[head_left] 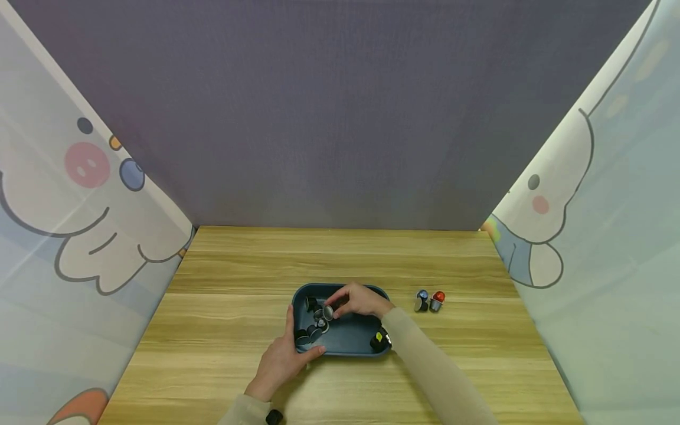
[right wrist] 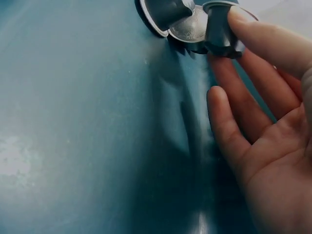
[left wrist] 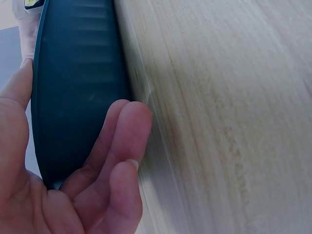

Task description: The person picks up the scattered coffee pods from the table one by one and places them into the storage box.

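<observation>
A dark blue tray [head_left: 350,340] lies on the wooden table, several dark coffee capsules [head_left: 314,334] heaped at its left end. My left hand [head_left: 281,357] grips the tray's near left corner, thumb along the front rim and fingers against the left side. In the left wrist view, fingertips [left wrist: 134,119] lie at the tray's outer wall. Over the heap, my right hand [head_left: 362,300] pinches a dark coffee capsule [right wrist: 219,29] between thumb and fingers. Its silvery lid faces the head camera. Other capsules [right wrist: 165,12] sit right beside it in the right wrist view.
Right of the tray stand a few more capsules: a blue one [head_left: 422,294] by a dark one [head_left: 421,305], and a red one [head_left: 438,296] by a silver one [head_left: 435,306]. A grey panel [head_left: 340,118] rises behind the table, with printed cloths at both sides.
</observation>
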{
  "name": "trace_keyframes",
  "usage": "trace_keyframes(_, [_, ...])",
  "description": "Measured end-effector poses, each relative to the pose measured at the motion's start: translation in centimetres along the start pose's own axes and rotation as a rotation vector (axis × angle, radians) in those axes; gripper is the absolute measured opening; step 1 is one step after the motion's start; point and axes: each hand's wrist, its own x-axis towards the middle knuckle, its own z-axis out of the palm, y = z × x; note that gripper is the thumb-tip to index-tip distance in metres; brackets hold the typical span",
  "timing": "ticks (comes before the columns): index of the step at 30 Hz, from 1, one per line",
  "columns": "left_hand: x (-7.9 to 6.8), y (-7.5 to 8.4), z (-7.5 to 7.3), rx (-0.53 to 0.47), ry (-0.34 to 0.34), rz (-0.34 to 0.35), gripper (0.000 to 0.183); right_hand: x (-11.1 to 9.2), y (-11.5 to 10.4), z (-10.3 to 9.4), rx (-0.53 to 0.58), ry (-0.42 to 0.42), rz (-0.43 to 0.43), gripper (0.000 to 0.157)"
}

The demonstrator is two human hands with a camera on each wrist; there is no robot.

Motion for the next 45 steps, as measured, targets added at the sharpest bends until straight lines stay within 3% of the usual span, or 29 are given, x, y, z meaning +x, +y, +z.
trace_keyframes(26, [0.01, -0.18, 0.11, -0.004, 0.016, 0.026, 0.128, -0.07, -0.23, -0.08, 0.029, -0.009, 0.02, 0.033])
trace_keyframes(35, [-0.06, -0.03, -0.08, -0.009, 0.008, 0.015, 0.128, -0.14, -0.25, 0.04, 0.016, 0.002, 0.061, 0.034])
trace_keyframes(45, [-0.09, 0.04, -0.16, -0.008, -0.005, 0.001, 0.127, -0.3, -0.53, -0.26, 0.019, -0.003, 0.046, 0.034])
